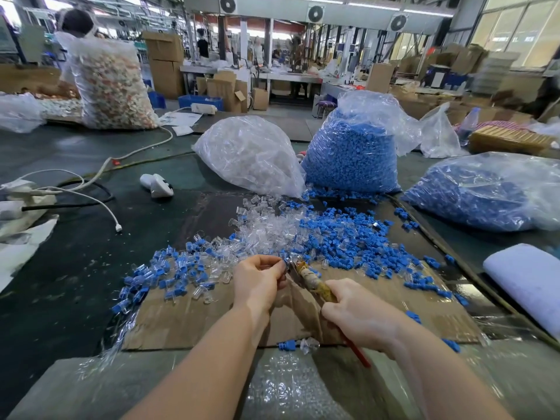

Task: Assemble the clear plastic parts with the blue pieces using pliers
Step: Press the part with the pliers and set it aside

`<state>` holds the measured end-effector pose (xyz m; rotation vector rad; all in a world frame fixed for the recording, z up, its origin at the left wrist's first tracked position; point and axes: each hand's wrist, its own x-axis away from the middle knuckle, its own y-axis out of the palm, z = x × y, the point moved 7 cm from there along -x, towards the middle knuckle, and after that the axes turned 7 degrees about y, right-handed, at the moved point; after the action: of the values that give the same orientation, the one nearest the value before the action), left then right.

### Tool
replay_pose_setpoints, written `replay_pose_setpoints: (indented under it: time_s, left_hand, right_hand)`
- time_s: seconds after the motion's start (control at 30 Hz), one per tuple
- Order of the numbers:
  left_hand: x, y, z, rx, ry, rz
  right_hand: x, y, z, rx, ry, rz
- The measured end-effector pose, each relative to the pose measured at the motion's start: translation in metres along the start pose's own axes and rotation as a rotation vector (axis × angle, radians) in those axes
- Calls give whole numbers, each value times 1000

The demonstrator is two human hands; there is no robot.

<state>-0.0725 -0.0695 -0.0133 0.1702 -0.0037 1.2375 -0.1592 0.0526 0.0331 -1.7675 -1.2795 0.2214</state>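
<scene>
— Pliers (306, 275) are in our right hand (360, 321), fingers wrapped round the taped handles; their long axis runs from lower right up to upper left, nose toward our left hand (257, 281).

— And the part?

— Our left hand pinches a small clear-and-blue piece (285, 262) just at the plier nose, over the cardboard sheet (394, 304). We cannot tell if the jaws already bite it; it is too small and blurred.

— So which way must we move?

— We judge the piece lies left of the nose, so the left hand, nearer, feeds it in. Loose blue pieces (348, 237) and clear plastic parts (266, 225) lie beyond.
</scene>
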Motion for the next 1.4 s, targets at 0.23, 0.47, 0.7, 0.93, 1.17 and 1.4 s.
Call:
replay_pose_setpoints:
  time_s: [0.23,0.47,0.7,0.93,1.17,1.4]
  left_hand:
    - [-4,-19,9,-223,141,55]
    - [-11,-70,37,-881,480,280]
    - [-22,-107,36,-1208,461,403]
    - [-23,-96,32,-1210,431,369]
    - [-3,-20,24,-902,687,31]
    - [13,24,1,-871,752,-225]
  right_hand:
    - [-11,-3,12,-190,46,107]
    - [-25,-11,45,259,220,416]
    - [-26,-6,51,405,229,558]
    - [-28,-1,57,458,254,566]
    - [-28,-20,63,339,216,657]
    - [-45,-54,90,285,265,715]
